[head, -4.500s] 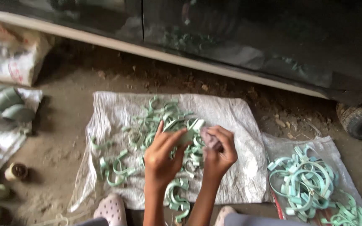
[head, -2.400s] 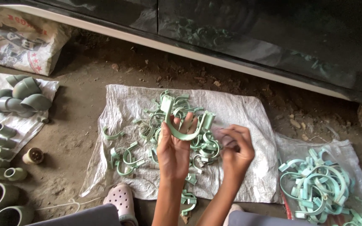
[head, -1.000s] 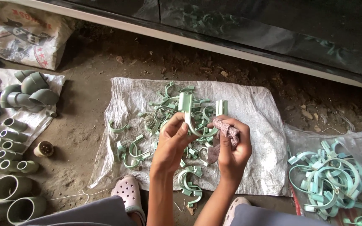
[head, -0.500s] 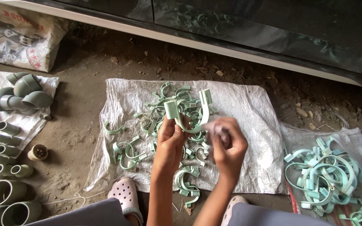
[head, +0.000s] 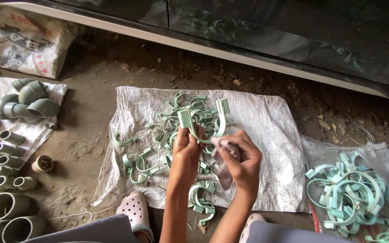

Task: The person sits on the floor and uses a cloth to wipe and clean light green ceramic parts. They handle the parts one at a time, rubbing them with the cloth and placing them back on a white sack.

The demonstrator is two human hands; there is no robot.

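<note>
While left hand [head: 186, 150] still grips clamp [head: 202, 123] | right hand [head: 241, 159] keeps rag [head: 223, 150], now pressed closer.

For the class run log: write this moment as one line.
left hand: holds pale green U-shaped plastic clamp | right hand: presses crumpled cloth on clamp | under: white woven sack

Left hand [head: 186, 155] gripped a pale green U-shaped pipe clamp [head: 203, 120], right hand [head: 241, 159] pressed a crumpled cloth [head: 225, 155] against it, over a white woven sack [head: 266, 135] strewn with loose clamps [head: 158, 144], grey pipe elbows [head: 30, 101] lay at far left, a heap of larger clamps [head: 350, 195] at right
</note>
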